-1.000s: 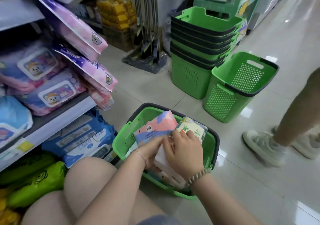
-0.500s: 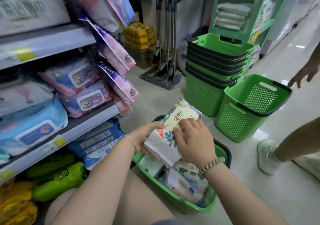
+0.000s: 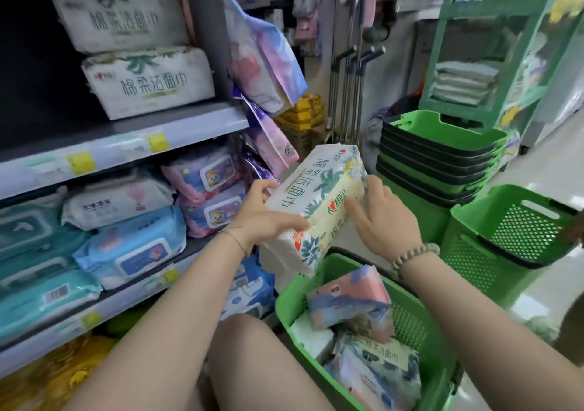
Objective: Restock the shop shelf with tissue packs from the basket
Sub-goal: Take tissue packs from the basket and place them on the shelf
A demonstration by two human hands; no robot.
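Note:
A white and pale-yellow tissue pack point(image 3: 319, 199) with palm-leaf print hangs tilted above the green basket point(image 3: 292, 300). My left hand point(image 3: 262, 217) grips its near left side and my right hand point(image 3: 382, 221) presses on its right side. The basket at the bottom right holds a pink and blue pack point(image 3: 347, 297) and more leaf-print packs point(image 3: 379, 360). Two matching white packs point(image 3: 148, 82) are stacked on the upper shelf point(image 3: 126, 145) at the left, with dark room beside them.
The shelf below carries wet-wipe packs point(image 3: 132, 246) in blue, white and pink. Hanging pouches point(image 3: 268, 72) jut out past the shelf end. A stack of green baskets point(image 3: 439, 157) and a single one point(image 3: 508, 240) stand on the floor to the right. My bare knee point(image 3: 252, 357) is below.
Both hands have lifted the leaf-print pack out of the basket and carried it up and left toward the shelves. My view has risen, bringing the upper shelf into sight.

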